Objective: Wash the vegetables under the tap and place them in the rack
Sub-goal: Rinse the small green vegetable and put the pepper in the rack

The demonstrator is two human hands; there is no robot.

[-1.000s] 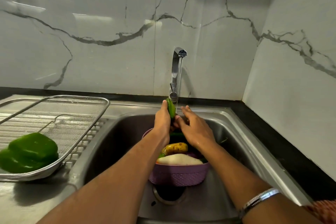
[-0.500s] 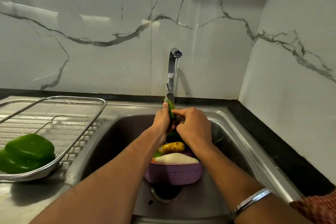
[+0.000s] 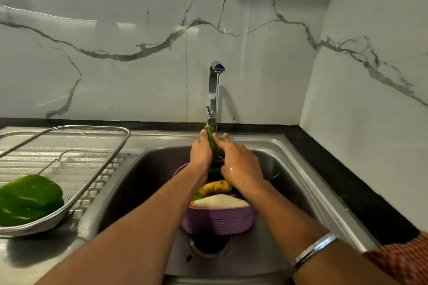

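Note:
A slim green vegetable (image 3: 211, 139) stands upright in the water stream under the chrome tap (image 3: 214, 90). My left hand (image 3: 202, 152) grips it. My right hand (image 3: 238, 164) lies against its right side with fingers stretched, wet. Below the hands, a purple basket (image 3: 217, 221) in the steel sink (image 3: 301, 169) holds a yellow vegetable (image 3: 215, 187), a white one (image 3: 220, 201) and others partly hidden. On the left, a wire mesh rack (image 3: 76, 155) holds a green bell pepper (image 3: 29, 199).
The rack rests on the ribbed steel drainboard (image 3: 97, 190). A black counter strip (image 3: 342, 178) runs along the right side below marble walls. The sink drain (image 3: 208, 244) sits just in front of the basket.
My right hand went from pinching the green vegetable to lying along it with fingers stretched. The view shifted slightly; the left hand stayed on the vegetable.

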